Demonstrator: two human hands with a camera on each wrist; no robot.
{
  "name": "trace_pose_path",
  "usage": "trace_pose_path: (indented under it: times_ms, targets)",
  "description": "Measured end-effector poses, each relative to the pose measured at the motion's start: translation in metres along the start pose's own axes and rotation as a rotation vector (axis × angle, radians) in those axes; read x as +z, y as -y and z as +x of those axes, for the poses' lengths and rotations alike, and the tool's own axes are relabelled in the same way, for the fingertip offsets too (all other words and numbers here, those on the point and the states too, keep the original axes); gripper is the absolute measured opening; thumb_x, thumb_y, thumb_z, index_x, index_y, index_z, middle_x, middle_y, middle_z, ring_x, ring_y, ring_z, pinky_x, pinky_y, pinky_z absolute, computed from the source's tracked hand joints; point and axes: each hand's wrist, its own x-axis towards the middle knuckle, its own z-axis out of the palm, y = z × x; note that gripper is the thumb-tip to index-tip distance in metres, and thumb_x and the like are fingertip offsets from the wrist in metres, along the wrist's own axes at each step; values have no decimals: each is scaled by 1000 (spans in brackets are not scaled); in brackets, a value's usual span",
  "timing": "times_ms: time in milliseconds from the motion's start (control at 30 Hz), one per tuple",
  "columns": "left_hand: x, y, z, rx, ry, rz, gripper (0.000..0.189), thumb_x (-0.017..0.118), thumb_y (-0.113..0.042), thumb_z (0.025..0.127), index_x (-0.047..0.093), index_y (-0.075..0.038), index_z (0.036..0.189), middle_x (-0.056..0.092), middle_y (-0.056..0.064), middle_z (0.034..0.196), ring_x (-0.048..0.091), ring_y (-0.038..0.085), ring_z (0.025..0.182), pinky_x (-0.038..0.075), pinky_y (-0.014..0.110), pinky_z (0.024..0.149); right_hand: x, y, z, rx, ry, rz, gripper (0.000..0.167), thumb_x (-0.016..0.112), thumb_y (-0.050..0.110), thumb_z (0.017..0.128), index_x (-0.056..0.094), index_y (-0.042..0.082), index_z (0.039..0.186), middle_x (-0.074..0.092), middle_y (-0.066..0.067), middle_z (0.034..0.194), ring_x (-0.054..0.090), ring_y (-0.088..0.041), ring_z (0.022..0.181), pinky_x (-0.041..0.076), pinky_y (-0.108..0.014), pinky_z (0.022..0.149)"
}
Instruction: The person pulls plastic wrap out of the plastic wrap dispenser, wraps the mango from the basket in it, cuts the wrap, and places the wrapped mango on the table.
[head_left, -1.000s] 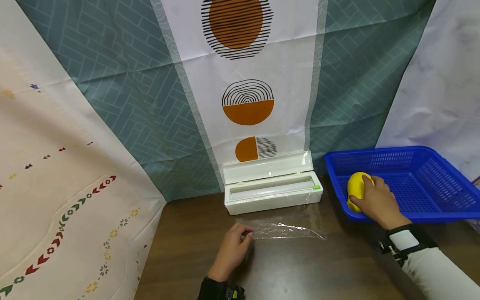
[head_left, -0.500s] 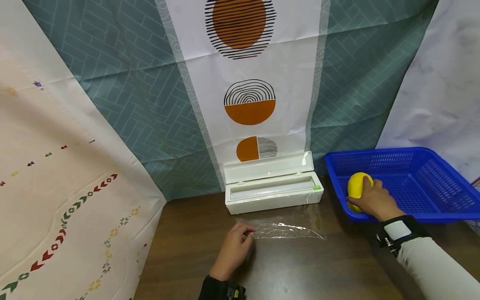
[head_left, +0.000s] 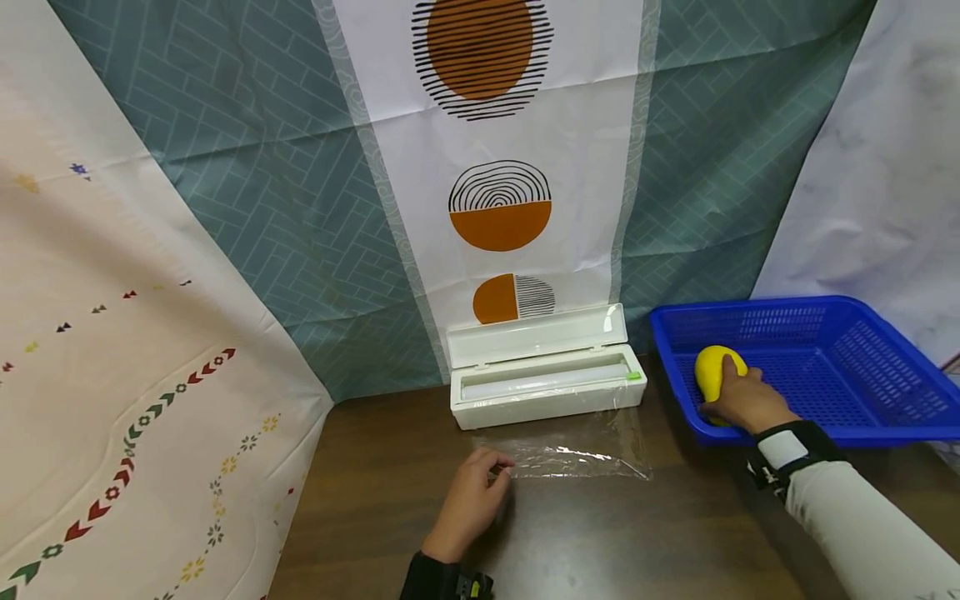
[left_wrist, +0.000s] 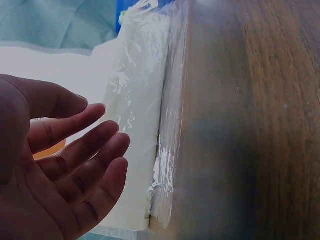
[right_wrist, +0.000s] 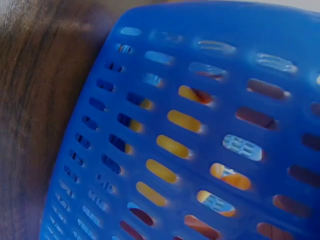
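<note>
Nudged my right fingers [head_left: 729,375] further over the yellow fruit [head_left: 708,367], so it's gripped; left fingers [left_wrist: 90,145] loose, empty, wrap [head_left: 581,461] alongside.

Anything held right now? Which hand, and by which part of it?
Yellow object, in the right hand, grip around its near right side. Left hand holds nothing.
</note>
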Motion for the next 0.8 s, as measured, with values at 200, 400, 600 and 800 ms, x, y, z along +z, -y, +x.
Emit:
trace_pose_path:
  times_ms: [200, 400, 600, 800]
  targets:
    - [-2, 1, -1, 21, 2, 19, 16, 60, -14, 100, 73, -9, 108, 68, -1, 108, 66, 13, 95, 53, 27, 79, 0, -3, 5, -25, 21, -22, 111, 75, 36, 85, 3, -18, 150, 34, -53, 109, 56, -62, 91, 51, -68, 78]
    - [-4, 0, 0, 18, -3, 3, 16, 60, -14, 100, 73, -8, 108, 69, -1, 106, 66, 13, 94, 53, 27, 79, -1, -3, 7, -25, 32, -11, 112, 73, 35, 85, -1, -17, 152, 29, -55, 115, 55, -65, 94, 50, -70, 80]
    - [-3, 0, 1, 16, 1, 21, 15, 61, -12, 99, 73, -8, 108, 70, -1, 107, 66, 13, 96, 53, 28, 82, 0, -5, 6, -4, 34, 4, 113, 73, 34, 84, -1, -16, 152, 29, -53, 115, 54, -65, 95, 50, -71, 81]
    - [-2, 3, 0, -5, 12, 2, 16, 61, -15, 100, 73, -8, 108, 69, -2, 107, 67, 13, 97, 54, 27, 81, -3, -4, 5, -16, 28, 20, 111, 72, 32, 83, 0, -15, 153, 28, -54, 118, 54, -64, 95, 50, -69, 80]
